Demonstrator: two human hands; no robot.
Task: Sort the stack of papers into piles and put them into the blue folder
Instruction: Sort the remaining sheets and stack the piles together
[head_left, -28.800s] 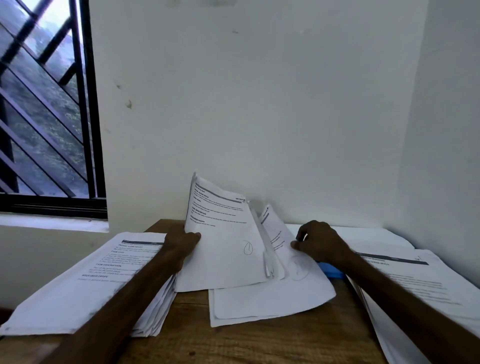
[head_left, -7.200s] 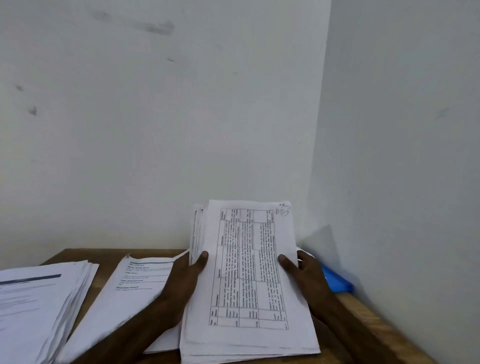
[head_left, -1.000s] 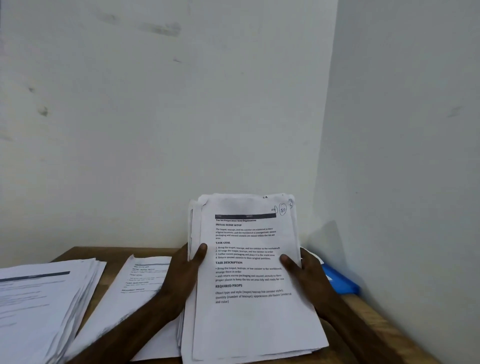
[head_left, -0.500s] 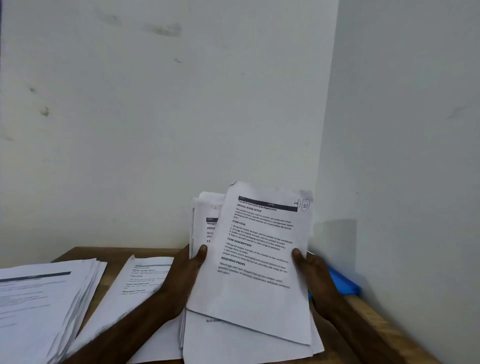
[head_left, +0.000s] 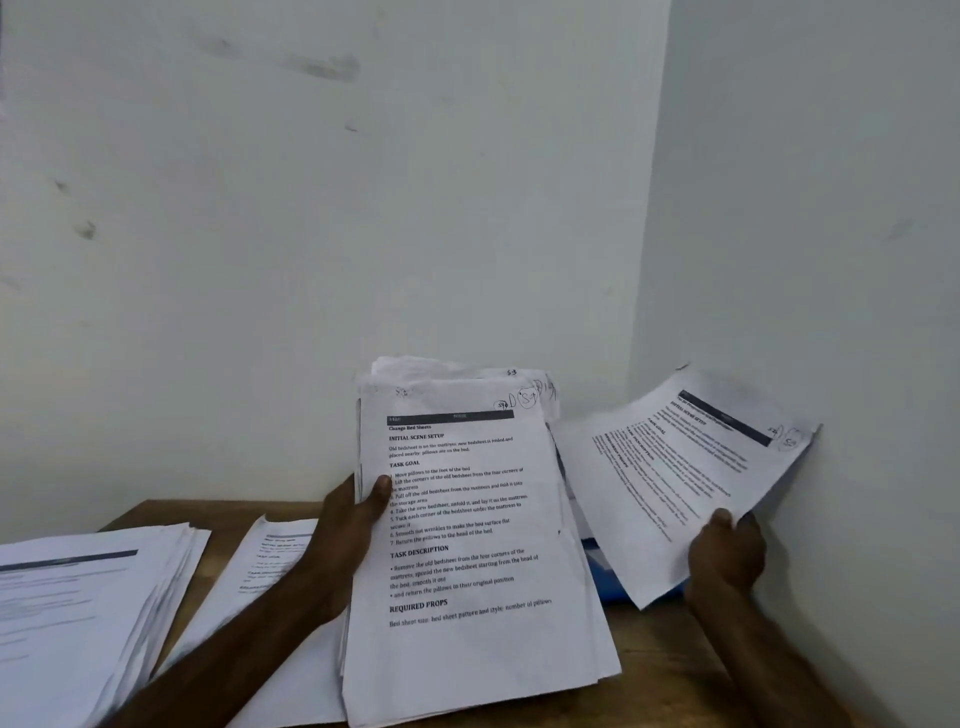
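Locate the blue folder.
Head view: the blue folder lies on the table, right of centre, peeking out between the held stack and the single sheet.

Dim, flat light; soft edges

Matt paper sheets (head_left: 467, 519); grained wood table (head_left: 660, 691); glossy plastic folder (head_left: 605, 577).
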